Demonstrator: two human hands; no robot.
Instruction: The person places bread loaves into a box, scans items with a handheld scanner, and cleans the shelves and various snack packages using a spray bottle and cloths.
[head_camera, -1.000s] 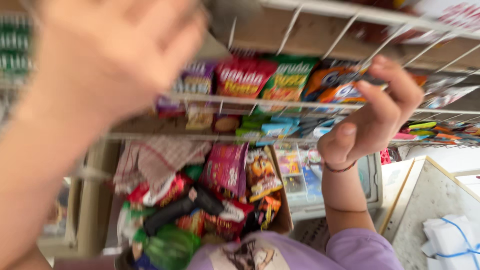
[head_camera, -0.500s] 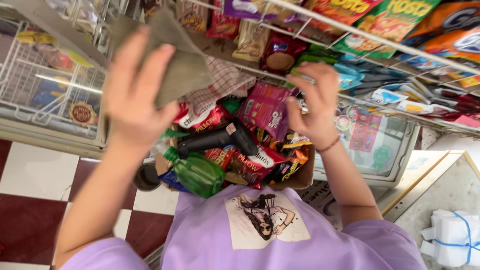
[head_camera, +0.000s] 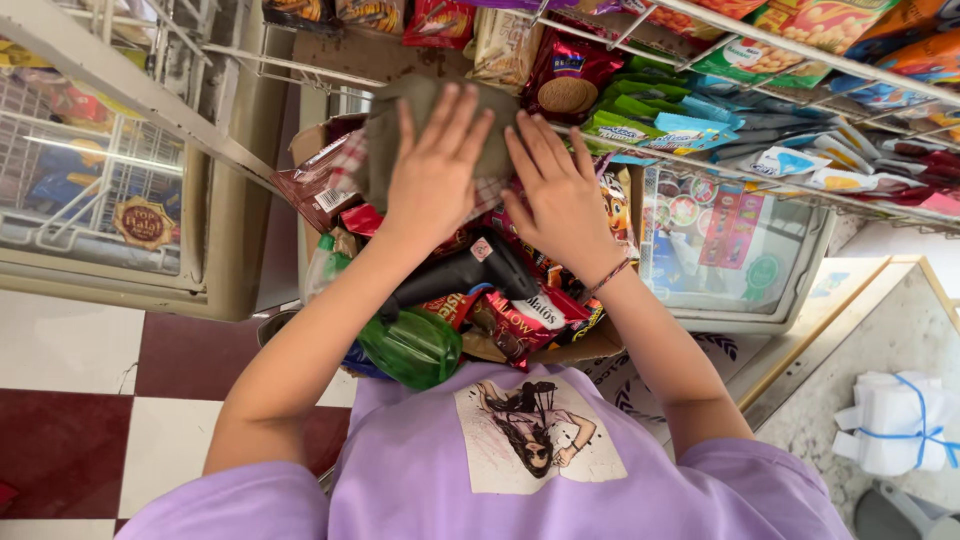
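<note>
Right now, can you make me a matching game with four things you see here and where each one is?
Things:
1. olive cloth
2. green spray bottle
3. white bundle tied with blue string
4. round cookie packet

Places:
A. on the stone counter, far right
B. on the wire rack, above the right hand
C. under both hands, left hand on top
D. at the near edge of the snack box, by the purple shirt

Pairs: 1-C, 2-D, 3-A, 4-B

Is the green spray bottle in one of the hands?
No, the green spray bottle lies in the box while both hands press on the grey cloth.
</note>
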